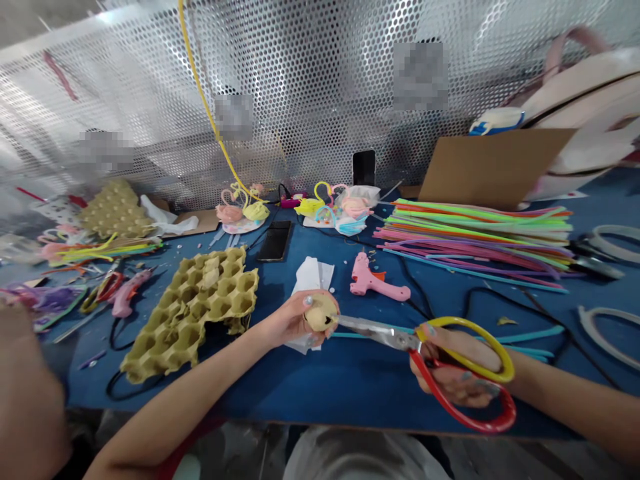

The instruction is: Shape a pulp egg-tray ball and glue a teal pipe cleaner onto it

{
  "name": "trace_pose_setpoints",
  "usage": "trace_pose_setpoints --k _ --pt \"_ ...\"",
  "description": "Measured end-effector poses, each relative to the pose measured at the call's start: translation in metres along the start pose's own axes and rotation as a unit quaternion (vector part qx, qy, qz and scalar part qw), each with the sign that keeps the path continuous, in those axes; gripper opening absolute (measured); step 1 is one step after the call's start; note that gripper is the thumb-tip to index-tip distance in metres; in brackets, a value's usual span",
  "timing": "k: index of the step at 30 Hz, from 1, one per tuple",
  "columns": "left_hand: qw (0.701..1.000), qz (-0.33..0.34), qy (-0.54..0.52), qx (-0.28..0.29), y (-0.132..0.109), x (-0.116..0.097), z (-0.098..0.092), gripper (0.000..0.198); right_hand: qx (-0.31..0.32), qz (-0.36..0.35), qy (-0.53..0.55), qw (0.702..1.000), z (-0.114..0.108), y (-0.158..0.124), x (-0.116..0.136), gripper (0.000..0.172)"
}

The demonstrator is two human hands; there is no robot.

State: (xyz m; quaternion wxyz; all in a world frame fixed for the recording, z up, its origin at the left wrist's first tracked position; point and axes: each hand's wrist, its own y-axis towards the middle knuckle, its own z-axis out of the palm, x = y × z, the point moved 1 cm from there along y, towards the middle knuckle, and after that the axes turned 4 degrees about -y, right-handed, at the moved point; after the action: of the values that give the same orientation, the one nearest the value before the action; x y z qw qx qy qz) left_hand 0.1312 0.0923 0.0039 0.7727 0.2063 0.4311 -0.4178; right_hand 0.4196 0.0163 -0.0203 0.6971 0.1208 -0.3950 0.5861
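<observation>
My left hand [295, 320] is closed round a small yellowish cup of egg-carton pulp [320, 313], held just above the blue table [340, 380]. Large scissors [395, 335] with one yellow and one red handle loop are gripped by my right hand [457, 373], fingers through the loops. The steel blades point left and their tips meet the edge of the pulp cup. A torn egg carton tray [200, 300] lies left of my left hand, with white paper [313, 277] lying under and behind the hand.
A pink glue gun [375, 280] lies behind the scissors. Several coloured pipe cleaners [475, 237] are stacked at right beside a cardboard sheet [490, 167]. A phone [275, 241], small pipe-cleaner figures [330, 207], another glue gun [127, 293] and black cables [480, 293] lie about. A perforated metal panel [310, 87] backs the table.
</observation>
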Motion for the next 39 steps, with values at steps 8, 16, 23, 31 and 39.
trace_pose_setpoints --k 8,16,23,31,39 --pt "0.999 0.029 -0.022 -0.032 0.003 0.003 -0.004 0.070 -0.014 -0.044 0.025 0.999 -0.005 0.004 -0.002 0.073" --pt "0.986 0.130 -0.004 -0.108 0.002 -0.004 0.008 0.061 -0.025 -0.024 0.046 0.998 -0.012 0.008 0.001 0.074" --pt "0.984 0.120 0.026 -0.129 0.001 -0.003 0.000 0.058 -0.032 0.000 0.035 0.999 -0.017 0.008 -0.007 0.074" --pt "0.988 0.083 0.055 -0.121 0.002 -0.003 0.001 0.061 -0.080 0.035 -0.056 0.995 -0.017 0.006 -0.009 0.076" --pt "0.982 0.092 -0.002 -0.164 0.005 -0.008 -0.002 0.056 -0.172 0.000 -0.139 0.975 -0.006 -0.005 0.002 0.076"
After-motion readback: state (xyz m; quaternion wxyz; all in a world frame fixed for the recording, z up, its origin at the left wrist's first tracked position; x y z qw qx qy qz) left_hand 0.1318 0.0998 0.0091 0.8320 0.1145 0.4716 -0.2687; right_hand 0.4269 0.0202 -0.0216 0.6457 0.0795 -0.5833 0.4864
